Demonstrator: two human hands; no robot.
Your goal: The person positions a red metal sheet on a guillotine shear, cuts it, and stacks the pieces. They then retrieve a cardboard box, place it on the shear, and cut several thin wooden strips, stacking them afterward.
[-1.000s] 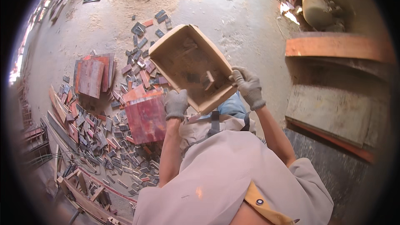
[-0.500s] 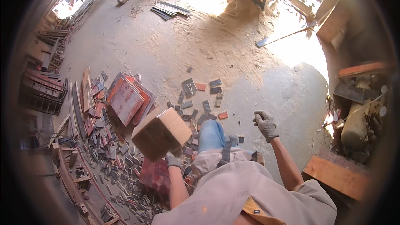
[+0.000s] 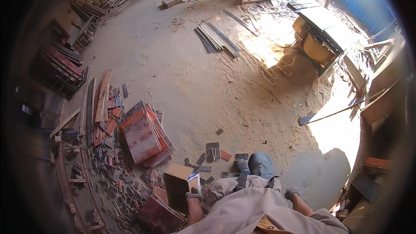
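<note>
A brown cardboard box hangs at my left side, above the wood scraps. My left hand, in a grey knit glove, grips the box at its right edge. A small white and blue patch shows beside its upper right edge. My right hand, gloved the same way, is at my right side with the fingers curled in and nothing visible in them. Below the box lies a stack of dark red boards, partly hidden by the box and my left arm.
Reddish panels are piled ahead on the left, with loose wood scraps around them. Long planks lie farther left. Dark strips rest on the dusty floor ahead. A machine table stands at far right.
The view has swung toward the far floor, so everything sits differently in the picture. The box has turned and hangs lower beside me. My right hand has come down closer to my body.
</note>
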